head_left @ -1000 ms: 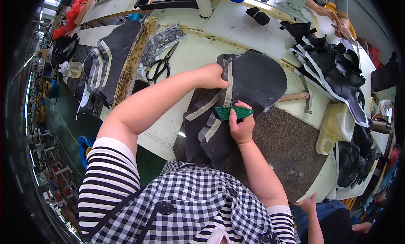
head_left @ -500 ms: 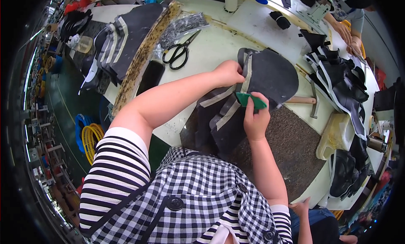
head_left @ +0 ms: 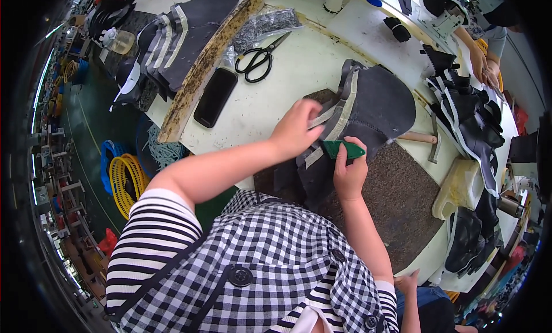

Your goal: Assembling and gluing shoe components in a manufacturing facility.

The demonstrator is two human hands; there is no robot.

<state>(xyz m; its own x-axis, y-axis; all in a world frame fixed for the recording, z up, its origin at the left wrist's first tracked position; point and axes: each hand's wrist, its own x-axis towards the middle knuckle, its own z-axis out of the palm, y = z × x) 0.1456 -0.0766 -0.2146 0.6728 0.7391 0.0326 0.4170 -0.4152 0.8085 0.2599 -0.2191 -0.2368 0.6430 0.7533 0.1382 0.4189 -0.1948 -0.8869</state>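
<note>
A stack of black leather pieces with grey strips [head_left: 374, 103] lies on the white worktable [head_left: 287, 68], partly over a dark brown mat [head_left: 397, 201]. My left hand [head_left: 296, 129] presses down on a grey strip at the stack's near left edge. My right hand [head_left: 348, 172] is closed around a small green tool [head_left: 344, 149], whose tip rests on the leather just right of my left hand.
Black scissors [head_left: 259, 58], a black phone [head_left: 214, 96] and a wooden board [head_left: 210, 62] lie to the left. A hammer [head_left: 425, 139] lies right of the stack. More black pieces [head_left: 471, 120] are piled at the right, where another person's hands [head_left: 483, 65] work.
The view has shifted so the table sits lower and more left. My left hand slid down the grey strip toward me. My right hand still holds the green tool against the leather.
</note>
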